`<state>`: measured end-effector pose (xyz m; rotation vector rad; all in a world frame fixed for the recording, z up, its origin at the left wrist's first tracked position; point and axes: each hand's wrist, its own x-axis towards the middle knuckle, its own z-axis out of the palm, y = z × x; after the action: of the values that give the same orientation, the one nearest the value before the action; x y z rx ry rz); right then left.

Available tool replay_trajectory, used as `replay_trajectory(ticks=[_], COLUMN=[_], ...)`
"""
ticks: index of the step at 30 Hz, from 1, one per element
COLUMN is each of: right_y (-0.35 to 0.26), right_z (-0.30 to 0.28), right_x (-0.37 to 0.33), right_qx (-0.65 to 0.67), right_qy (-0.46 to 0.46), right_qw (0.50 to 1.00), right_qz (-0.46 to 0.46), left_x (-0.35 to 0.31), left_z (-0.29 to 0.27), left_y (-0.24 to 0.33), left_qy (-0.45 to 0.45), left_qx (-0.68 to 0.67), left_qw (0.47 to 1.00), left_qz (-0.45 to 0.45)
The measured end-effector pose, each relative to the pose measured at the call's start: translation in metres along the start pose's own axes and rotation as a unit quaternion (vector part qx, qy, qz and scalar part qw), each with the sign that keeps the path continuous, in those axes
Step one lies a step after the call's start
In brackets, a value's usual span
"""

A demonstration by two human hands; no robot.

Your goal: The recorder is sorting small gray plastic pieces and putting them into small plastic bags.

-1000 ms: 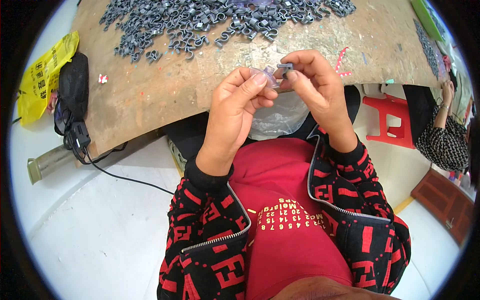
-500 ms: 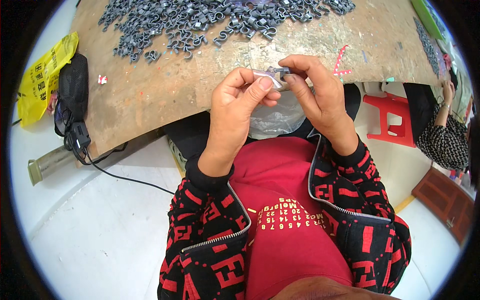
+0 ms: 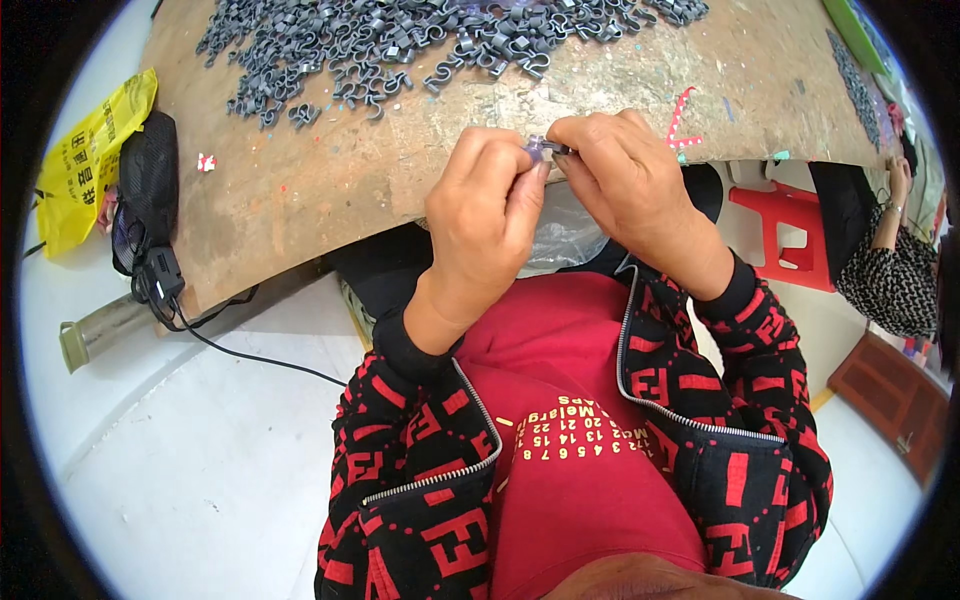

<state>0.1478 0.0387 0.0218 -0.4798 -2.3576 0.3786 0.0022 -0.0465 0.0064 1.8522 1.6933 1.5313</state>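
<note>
Just above the table's near edge, my left hand (image 3: 482,205) pinches a small clear plastic piece (image 3: 535,150) between thumb and bent fingers. My right hand (image 3: 635,180) grips a small dark grey plastic clip (image 3: 557,148), most of it covered by the fingers. The two parts meet end to end between my fingertips; whether one sits inside the other is too small to tell. Beyond my hands, a wide heap of similar grey clips (image 3: 375,60) covers the far part of the worn wooden table (image 3: 290,215).
A clear plastic bag (image 3: 568,238) hangs below the table edge. At left are a yellow bag (image 3: 95,165), a black mesh pouch (image 3: 146,180) and a cable (image 3: 260,361). A red stool (image 3: 775,235) and another person's arm (image 3: 888,225) appear at right.
Both hands have turned knuckles-up and drawn closer together. The clear piece, which stuck out in front of the left thumb, is now mostly covered by fingers, its tip against the grey clip.
</note>
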Motion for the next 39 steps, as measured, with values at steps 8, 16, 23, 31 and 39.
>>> replay_trajectory(ticks=[8,16,23,31,39], right_y=[0.019,0.024,0.037,0.050,0.051], right_z=[0.000,0.010,0.010,-0.023,-0.009], right_x=[-0.006,-0.017,-0.012,0.027,0.012], right_qx=[-0.001,0.582,0.669,0.511,0.586], right_qy=[-0.038,-0.069,-0.112,-0.303,-0.252], right_qw=[0.997,0.737,0.657,0.765,0.713], right_qz=[-0.068,0.338,0.329,0.248,0.293], left_x=[0.001,0.001,0.003,0.014,0.011], left_z=[-0.008,-0.001,-0.008,-0.023,-0.017], left_y=[-0.007,-0.007,-0.006,-0.009,-0.012], left_qy=[-0.072,-0.027,-0.062,-0.170,-0.147], left_qx=[-0.401,-0.357,-0.186,-0.384,-0.181], left_qw=[0.863,0.899,0.973,0.859,0.964], left_qz=[-0.299,-0.253,-0.121,-0.292,-0.126])
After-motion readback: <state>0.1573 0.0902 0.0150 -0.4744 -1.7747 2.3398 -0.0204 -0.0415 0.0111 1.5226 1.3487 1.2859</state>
